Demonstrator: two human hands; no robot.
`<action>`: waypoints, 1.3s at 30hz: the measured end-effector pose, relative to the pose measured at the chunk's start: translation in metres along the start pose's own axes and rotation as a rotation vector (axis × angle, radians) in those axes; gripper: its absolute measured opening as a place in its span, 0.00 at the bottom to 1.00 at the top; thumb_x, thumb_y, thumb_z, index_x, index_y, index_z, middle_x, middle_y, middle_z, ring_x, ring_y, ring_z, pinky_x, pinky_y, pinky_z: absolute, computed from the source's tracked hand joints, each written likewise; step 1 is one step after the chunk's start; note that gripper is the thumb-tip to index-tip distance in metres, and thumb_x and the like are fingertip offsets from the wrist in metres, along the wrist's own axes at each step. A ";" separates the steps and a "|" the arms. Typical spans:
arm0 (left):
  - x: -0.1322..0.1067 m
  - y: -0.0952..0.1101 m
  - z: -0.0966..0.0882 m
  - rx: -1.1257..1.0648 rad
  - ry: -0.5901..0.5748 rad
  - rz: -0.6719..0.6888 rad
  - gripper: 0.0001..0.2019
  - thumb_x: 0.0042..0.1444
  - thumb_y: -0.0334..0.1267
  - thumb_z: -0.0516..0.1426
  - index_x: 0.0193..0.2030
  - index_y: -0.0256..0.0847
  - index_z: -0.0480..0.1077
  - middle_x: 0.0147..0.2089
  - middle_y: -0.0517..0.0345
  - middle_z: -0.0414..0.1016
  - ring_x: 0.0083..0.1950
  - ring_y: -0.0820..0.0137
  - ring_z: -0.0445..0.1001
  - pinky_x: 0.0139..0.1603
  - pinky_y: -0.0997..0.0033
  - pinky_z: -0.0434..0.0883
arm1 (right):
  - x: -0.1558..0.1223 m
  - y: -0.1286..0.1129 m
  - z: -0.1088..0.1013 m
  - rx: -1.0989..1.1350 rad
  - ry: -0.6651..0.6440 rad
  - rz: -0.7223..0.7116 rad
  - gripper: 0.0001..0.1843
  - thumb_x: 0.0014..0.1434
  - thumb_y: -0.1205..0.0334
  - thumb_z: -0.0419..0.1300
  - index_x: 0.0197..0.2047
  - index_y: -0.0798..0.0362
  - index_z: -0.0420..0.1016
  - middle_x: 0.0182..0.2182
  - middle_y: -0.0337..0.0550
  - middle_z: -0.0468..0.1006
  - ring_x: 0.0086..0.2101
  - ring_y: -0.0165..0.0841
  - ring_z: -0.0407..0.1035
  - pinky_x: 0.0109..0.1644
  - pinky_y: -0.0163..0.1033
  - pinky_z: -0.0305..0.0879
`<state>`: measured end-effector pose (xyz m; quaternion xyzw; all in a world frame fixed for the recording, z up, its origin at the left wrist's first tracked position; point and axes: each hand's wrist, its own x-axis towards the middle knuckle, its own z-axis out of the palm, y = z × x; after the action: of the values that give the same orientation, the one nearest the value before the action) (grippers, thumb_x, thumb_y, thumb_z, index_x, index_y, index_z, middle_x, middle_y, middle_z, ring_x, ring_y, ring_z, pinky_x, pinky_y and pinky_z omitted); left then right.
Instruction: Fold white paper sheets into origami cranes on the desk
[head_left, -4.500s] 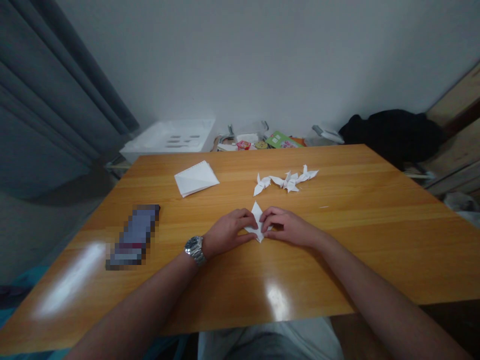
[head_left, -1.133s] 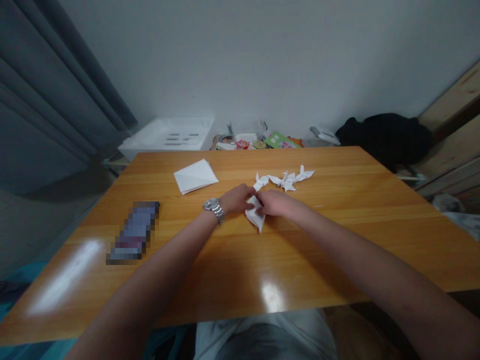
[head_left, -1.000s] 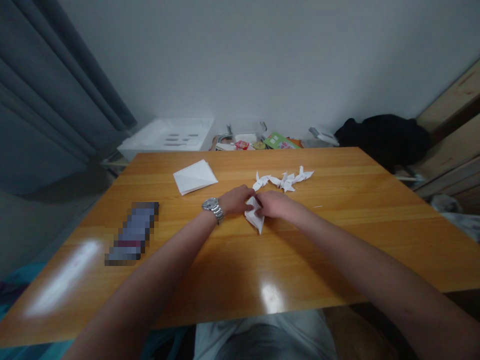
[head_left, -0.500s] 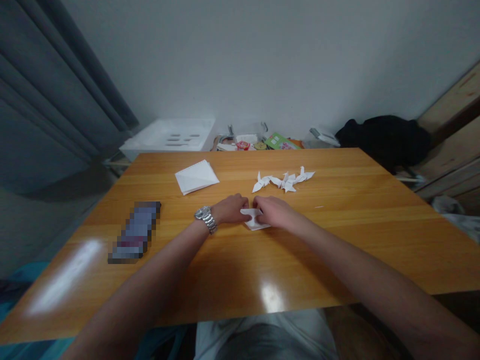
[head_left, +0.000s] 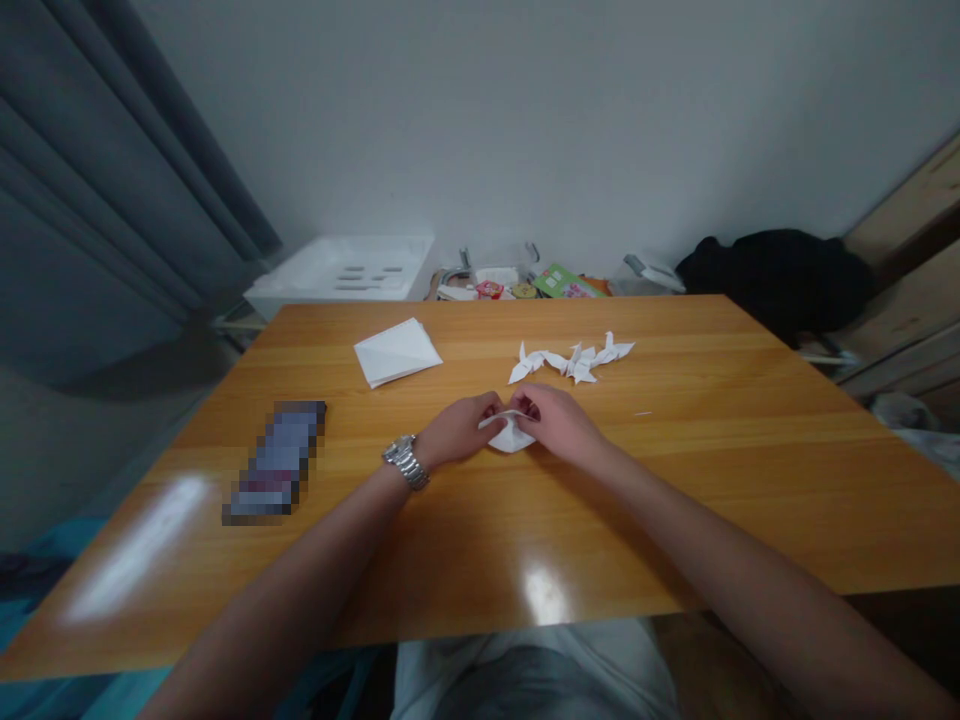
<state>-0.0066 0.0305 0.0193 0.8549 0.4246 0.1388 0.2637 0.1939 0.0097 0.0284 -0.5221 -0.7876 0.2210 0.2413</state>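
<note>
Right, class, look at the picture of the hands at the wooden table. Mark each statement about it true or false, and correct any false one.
1. The left hand and the right hand both pinch the folded white paper. True.
2. The wristwatch sits on the right wrist. False: it is on the left wrist.
3. The small paper figures lie on the table beyond the hands. True.
4. The stack of white sheets lies to the right of the paper figures. False: it lies to their left.

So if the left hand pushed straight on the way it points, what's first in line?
The left hand pinches the folded paper; straight beyond that, probably the right hand, though depth is unclear.
</note>
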 end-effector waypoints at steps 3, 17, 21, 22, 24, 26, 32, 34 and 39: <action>-0.004 0.002 0.002 -0.084 0.081 -0.019 0.10 0.66 0.43 0.51 0.45 0.41 0.69 0.41 0.56 0.77 0.39 0.67 0.74 0.39 0.70 0.67 | -0.003 0.002 0.001 0.053 0.043 -0.006 0.01 0.62 0.66 0.61 0.38 0.54 0.73 0.36 0.43 0.78 0.36 0.33 0.70 0.41 0.36 0.61; -0.005 0.000 0.010 -0.365 0.160 -0.057 0.09 0.62 0.42 0.55 0.44 0.40 0.69 0.44 0.54 0.78 0.45 0.66 0.76 0.46 0.68 0.72 | -0.013 0.018 0.005 0.367 0.027 0.077 0.13 0.63 0.70 0.57 0.50 0.50 0.74 0.46 0.45 0.81 0.45 0.34 0.76 0.53 0.40 0.69; -0.004 -0.001 0.009 -0.501 0.091 -0.043 0.09 0.61 0.42 0.57 0.43 0.39 0.69 0.42 0.54 0.78 0.42 0.68 0.76 0.45 0.69 0.72 | -0.017 0.018 0.002 0.426 0.015 0.066 0.13 0.62 0.71 0.57 0.49 0.52 0.74 0.44 0.45 0.82 0.44 0.33 0.77 0.51 0.39 0.70; -0.005 -0.001 0.008 -0.533 0.063 -0.044 0.10 0.61 0.42 0.57 0.44 0.38 0.69 0.42 0.54 0.78 0.42 0.69 0.76 0.44 0.69 0.72 | -0.017 0.019 0.002 0.435 0.019 0.063 0.13 0.62 0.71 0.57 0.49 0.53 0.75 0.44 0.45 0.82 0.44 0.33 0.77 0.51 0.39 0.70; -0.006 0.001 0.005 -0.592 0.004 -0.036 0.10 0.61 0.41 0.57 0.45 0.38 0.68 0.43 0.53 0.78 0.43 0.69 0.76 0.45 0.69 0.73 | -0.019 0.021 0.002 0.445 0.027 0.065 0.13 0.61 0.71 0.57 0.48 0.53 0.75 0.45 0.45 0.82 0.44 0.33 0.77 0.51 0.39 0.70; -0.009 0.003 0.001 -0.633 -0.050 -0.013 0.11 0.62 0.40 0.56 0.48 0.38 0.68 0.46 0.51 0.78 0.46 0.68 0.77 0.48 0.68 0.73 | -0.020 0.023 0.002 0.456 0.027 0.067 0.13 0.61 0.71 0.57 0.48 0.53 0.75 0.45 0.45 0.82 0.44 0.33 0.77 0.51 0.39 0.70; -0.016 0.012 -0.009 -0.641 -0.096 0.004 0.18 0.63 0.38 0.55 0.58 0.41 0.60 0.46 0.51 0.79 0.45 0.68 0.77 0.45 0.68 0.72 | -0.024 0.027 0.001 0.508 0.038 0.026 0.13 0.61 0.70 0.57 0.48 0.54 0.75 0.46 0.46 0.81 0.44 0.33 0.76 0.51 0.39 0.70; -0.017 0.012 -0.010 -0.618 -0.082 0.012 0.15 0.63 0.37 0.54 0.56 0.41 0.60 0.44 0.53 0.78 0.44 0.68 0.77 0.45 0.69 0.72 | -0.024 0.028 0.002 0.536 0.032 0.020 0.13 0.61 0.70 0.57 0.48 0.54 0.75 0.46 0.46 0.80 0.45 0.34 0.76 0.51 0.39 0.69; -0.015 0.006 -0.007 -0.606 -0.050 0.121 0.09 0.64 0.38 0.55 0.49 0.40 0.66 0.47 0.53 0.75 0.49 0.68 0.75 0.51 0.67 0.71 | -0.024 0.036 0.006 0.591 0.048 -0.006 0.12 0.59 0.69 0.58 0.46 0.52 0.75 0.44 0.45 0.80 0.44 0.36 0.75 0.51 0.42 0.69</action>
<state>-0.0155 0.0178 0.0282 0.7641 0.3056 0.2535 0.5084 0.2245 -0.0003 -0.0018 -0.4321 -0.6848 0.4277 0.4018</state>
